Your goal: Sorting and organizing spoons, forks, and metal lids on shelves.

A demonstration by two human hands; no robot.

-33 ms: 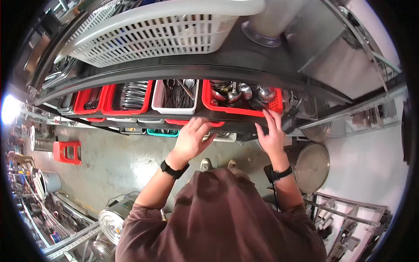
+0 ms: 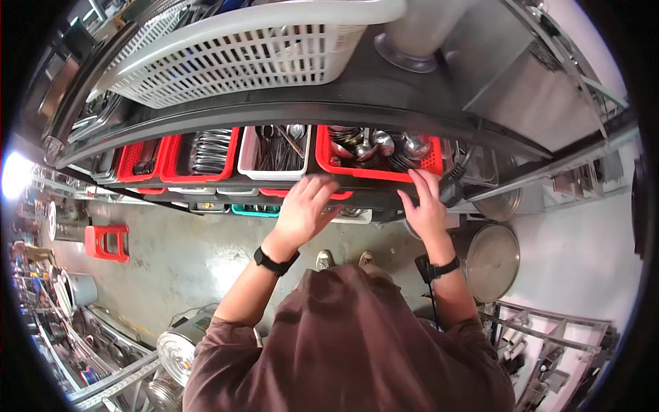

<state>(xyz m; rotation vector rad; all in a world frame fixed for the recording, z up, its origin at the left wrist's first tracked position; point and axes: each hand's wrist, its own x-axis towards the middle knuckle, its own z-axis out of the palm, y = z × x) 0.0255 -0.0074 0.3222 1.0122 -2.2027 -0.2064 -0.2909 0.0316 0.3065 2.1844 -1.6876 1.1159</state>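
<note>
My left hand (image 2: 305, 211) hovers by the front edge of the shelf, just below and right of a white basket (image 2: 274, 174) of cutlery. Its fingers are apart, slightly bent and a little blurred, with nothing in them. My right hand (image 2: 427, 214) has its thumb and fingers spread and is empty. Its fingertips reach the front rim of a red basket (image 2: 371, 174) at the lower right corner; I cannot tell whether they touch. Inside that basket lie several steel ladles (image 2: 383, 143) and other metal utensils.
Left of the white basket stands another red basket (image 2: 180, 165) with metal cutlery. Above it, a large white slotted basket (image 2: 226, 72) sits on the upper dark shelf (image 2: 274, 110). More bins, one a teal tray (image 2: 255, 210), show below. A red stool (image 2: 108, 242) stands on the floor.
Both hands have shifted very slightly up toward the shelf. The baskets have stayed in place.
</note>
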